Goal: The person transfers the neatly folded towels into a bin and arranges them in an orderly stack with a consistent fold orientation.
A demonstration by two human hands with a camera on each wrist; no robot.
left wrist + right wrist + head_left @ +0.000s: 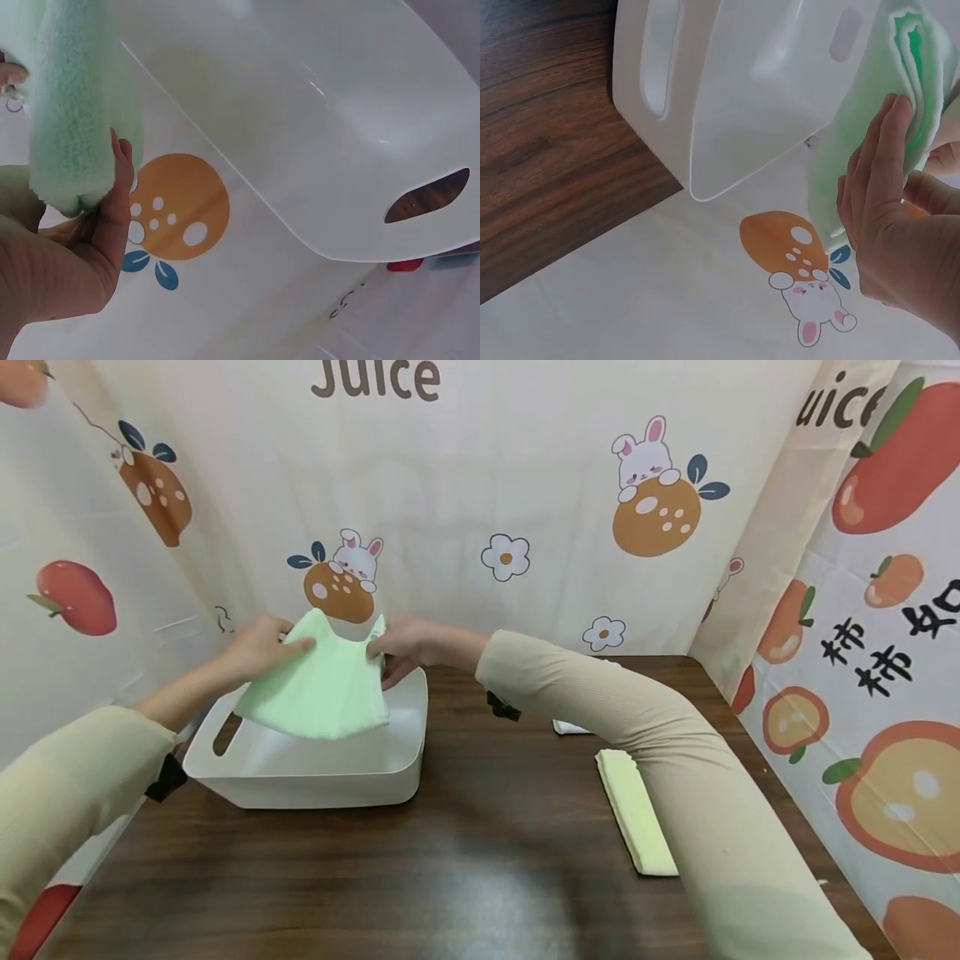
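A pale green, fluffy towel (318,685), folded in layers, hangs above a white plastic bin (322,789). My left hand (262,650) grips its left side, thumb on the near face. At the opposite side, my right hand (408,646) pinches the towel's edge. In the right wrist view, the towel's folded layers show at its end beside the right fingers (891,146). The left wrist view shows the left hand (67,262) curled round the towel's rounded end. An oval handle hole shows in the bin's wall.
A folded yellow towel (637,814) lies on the dark wooden table (450,877), right beside my right sleeve. Behind that forearm a white item (570,727) is mostly hidden. Printed curtains (555,468) enclose the table's back and sides.
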